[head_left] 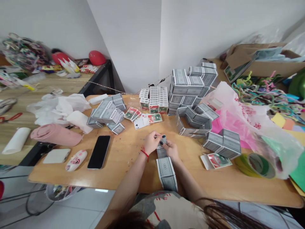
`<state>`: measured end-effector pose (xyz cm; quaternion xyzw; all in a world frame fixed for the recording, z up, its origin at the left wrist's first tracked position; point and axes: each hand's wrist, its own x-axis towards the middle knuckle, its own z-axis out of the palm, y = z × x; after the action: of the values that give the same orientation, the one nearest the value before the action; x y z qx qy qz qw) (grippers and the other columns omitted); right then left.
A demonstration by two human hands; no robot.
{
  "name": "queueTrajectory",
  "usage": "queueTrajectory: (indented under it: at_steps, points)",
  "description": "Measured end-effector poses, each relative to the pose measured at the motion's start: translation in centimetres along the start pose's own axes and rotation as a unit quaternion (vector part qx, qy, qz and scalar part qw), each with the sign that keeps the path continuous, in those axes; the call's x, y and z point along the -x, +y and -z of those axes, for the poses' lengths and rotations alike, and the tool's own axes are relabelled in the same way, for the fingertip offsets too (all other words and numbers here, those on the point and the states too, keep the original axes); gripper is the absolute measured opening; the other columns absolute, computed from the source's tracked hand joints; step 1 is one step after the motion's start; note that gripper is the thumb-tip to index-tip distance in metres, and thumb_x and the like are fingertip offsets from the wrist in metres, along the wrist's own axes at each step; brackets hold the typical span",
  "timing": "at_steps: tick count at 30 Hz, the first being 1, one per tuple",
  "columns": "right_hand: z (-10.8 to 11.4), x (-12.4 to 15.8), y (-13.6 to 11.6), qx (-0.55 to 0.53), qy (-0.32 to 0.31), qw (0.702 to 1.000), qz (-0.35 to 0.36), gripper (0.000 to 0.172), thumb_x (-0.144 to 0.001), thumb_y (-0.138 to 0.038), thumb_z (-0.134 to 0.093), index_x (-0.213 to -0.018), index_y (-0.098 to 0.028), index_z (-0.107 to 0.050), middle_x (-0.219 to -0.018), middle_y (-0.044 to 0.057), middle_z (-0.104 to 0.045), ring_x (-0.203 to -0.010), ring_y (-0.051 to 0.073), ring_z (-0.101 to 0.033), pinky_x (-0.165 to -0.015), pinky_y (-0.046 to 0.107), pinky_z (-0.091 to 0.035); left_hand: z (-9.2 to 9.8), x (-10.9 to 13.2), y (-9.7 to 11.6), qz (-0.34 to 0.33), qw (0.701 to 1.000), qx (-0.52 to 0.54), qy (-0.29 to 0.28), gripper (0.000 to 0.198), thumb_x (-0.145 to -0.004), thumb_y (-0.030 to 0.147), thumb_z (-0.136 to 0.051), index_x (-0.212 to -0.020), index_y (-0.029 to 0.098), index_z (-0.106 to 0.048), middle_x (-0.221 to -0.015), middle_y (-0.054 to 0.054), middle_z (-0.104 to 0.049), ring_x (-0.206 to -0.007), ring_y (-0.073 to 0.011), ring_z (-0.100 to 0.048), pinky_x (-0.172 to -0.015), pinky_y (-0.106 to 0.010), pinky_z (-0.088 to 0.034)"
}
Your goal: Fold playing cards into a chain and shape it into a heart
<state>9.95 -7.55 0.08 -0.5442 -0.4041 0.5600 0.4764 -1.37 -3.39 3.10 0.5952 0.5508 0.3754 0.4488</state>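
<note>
Hands (pixel 171 149) around flat, patterned cards (pixel 162 153)

Head view: a single wide-field camera on the wearer's head, facing forward and down across the wooden table (pixel 120 165). The wearer's shirt (pixel 173 211) lies closest, at the near edge of the field; the left hand (pixel 151 142) and right hand (pixel 171 150) fall near its middle — at close range, seen from above. The white wall (pixel 190 31) closes the far side — with a desk (pixel 73 83) at far left and a cardboard box (pixel 259 66) at far right.
</note>
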Motion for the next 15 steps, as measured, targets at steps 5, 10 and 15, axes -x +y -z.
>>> queueTrajectory:
  at_steps: [5,10,15]
  points:
    - [-0.01,-0.1,0.09,-0.019,0.012,1.0,-0.02,0.034,-0.06,-0.048,-0.06,-0.068,-0.015,-0.056,-0.059,0.0,-0.055,-0.053,0.012,-0.048,-0.052,0.024,-0.038,-0.59,-0.35,-0.51,0.069,0.995,0.068,0.018,0.027,-0.06,0.038,-0.064,-0.063,0.013,-0.055,-0.058,0.001,-0.057,-0.057,-0.0109,-0.053,-0.054,-0.021,-0.039]
    - [0.25,0.0,0.01,-0.075,0.004,0.996,-0.048,0.031,-0.059,-0.043,-0.062,-0.072,-0.016,-0.056,-0.058,-0.001,-0.055,-0.047,0.011,-0.046,-0.047,0.023,-0.038,-0.63,-0.21,-1.0,0.096,0.976,0.197,-0.015,0.031,-0.061,0.043,-0.062,-0.066,0.013,-0.055,-0.06,0.002,-0.056,-0.053,-0.0082,-0.049,-0.052,-0.02,-0.038]
    - [0.0,0.11,-0.3,-0.092,-0.003,0.993,-0.079,0.034,-0.058,-0.046,-0.062,-0.072,-0.016,-0.054,-0.053,-0.001,-0.055,-0.043,0.012,-0.048,-0.043,0.024,-0.038,-0.28,0.08,-0.93,0.1,0.966,0.236,-0.032,0.031,-0.064,0.043,-0.059,-0.068,0.012,-0.056,-0.064,0.0,-0.058,-0.058,-0.0091,-0.05,-0.057,-0.021,-0.039]
